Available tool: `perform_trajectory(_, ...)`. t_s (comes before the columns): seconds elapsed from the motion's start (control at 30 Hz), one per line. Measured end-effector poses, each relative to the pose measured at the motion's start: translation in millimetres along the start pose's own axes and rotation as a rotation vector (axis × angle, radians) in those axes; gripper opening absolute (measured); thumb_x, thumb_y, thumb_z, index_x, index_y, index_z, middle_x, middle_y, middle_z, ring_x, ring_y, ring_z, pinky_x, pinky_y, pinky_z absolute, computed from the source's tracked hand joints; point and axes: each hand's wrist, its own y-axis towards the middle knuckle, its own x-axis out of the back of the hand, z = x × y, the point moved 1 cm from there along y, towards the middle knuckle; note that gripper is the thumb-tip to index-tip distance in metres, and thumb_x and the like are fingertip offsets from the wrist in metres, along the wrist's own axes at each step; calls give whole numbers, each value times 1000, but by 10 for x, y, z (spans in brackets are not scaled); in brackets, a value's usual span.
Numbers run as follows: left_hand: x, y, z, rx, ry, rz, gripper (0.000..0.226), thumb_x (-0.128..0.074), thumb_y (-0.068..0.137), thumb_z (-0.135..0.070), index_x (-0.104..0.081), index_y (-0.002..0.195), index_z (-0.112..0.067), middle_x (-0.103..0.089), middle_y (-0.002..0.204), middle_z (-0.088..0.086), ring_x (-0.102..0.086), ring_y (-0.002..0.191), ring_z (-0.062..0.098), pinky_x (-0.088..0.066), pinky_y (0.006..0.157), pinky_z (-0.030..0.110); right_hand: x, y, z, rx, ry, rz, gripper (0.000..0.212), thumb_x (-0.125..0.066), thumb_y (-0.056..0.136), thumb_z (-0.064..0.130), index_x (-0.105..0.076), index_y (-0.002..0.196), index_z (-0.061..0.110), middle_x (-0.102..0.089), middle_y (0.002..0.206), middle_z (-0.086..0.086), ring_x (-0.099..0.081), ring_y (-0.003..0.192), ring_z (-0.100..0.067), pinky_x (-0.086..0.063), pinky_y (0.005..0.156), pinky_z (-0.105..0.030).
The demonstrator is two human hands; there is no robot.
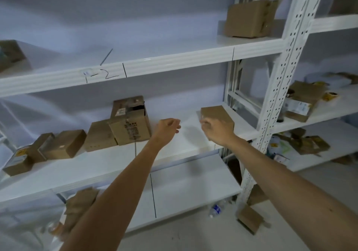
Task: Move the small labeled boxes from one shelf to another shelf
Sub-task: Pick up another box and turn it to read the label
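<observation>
A small brown cardboard box (216, 114) sits on the middle white shelf (180, 144) near its right end. My right hand (217, 129) is in front of the box, fingers loosely curled at its near face; whether they grip it is unclear. My left hand (168, 128) hovers over the bare shelf left of it, fingers curled, holding nothing. A taller torn box (129, 120) and several smaller boxes (65, 144) stand further left on the same shelf.
The shelf above, marked "1-2" (100, 74), carries a box (249, 18) at the right and another (10, 54) at far left. A perforated white upright (279, 88) separates a second rack holding boxes (302, 101). A bottle (216, 210) lies on the floor.
</observation>
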Motion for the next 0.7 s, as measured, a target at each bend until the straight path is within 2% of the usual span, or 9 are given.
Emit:
perform_trajectory(0.13,-203,216,100,9,-3,39,35,-51,103,-30,-71,124,-10,-76,109,7,-71,87,17,-51,78,28,-40,94,-218,-74,28,23,36,-49,103,32,-64,132,17,-67,132,-6,-61,121,-29,-46,95,-34)
perform_trajectory(0.27,-324,476,207,21,5,60,29,-54,101,-28,-74,115,-13,-77,104,5,-72,82,14,-55,82,30,21,255,-375,-120,-23,18,36,-44,104,30,-66,127,11,-69,126,-10,-63,116,-31,-48,92,-36)
perform_trajectory(0.33,-369,580,261,22,7,71,25,-55,100,-27,-75,110,-15,-77,104,6,-71,80,14,-52,77,27,39,352,-444,-138,-75,10,37,-44,104,33,-66,126,14,-70,126,-10,-63,117,-32,-48,97,-40)
perform_trajectory(0.5,-532,796,370,54,-19,87,28,-56,99,-25,-75,112,-9,-77,104,8,-72,81,14,-49,70,23,62,600,-675,-199,-90,-2,39,-46,102,32,-60,138,23,-63,140,-3,-55,129,-28,-43,105,-38)
perform_trajectory(0.57,-623,834,407,71,-14,119,28,-57,99,-26,-75,113,-9,-77,105,6,-72,83,13,-50,72,24,56,699,-779,-217,-88,-9,40,-45,102,32,-58,139,23,-61,141,-4,-54,130,-28,-42,105,-38)
perform_trajectory(0.7,-804,895,483,100,2,167,28,-58,99,-28,-75,111,-9,-76,108,6,-73,92,21,-50,81,28,38,891,-989,-245,-80,7,45,-45,103,32,-52,146,22,-56,147,-4,-51,133,-28,-40,108,-38)
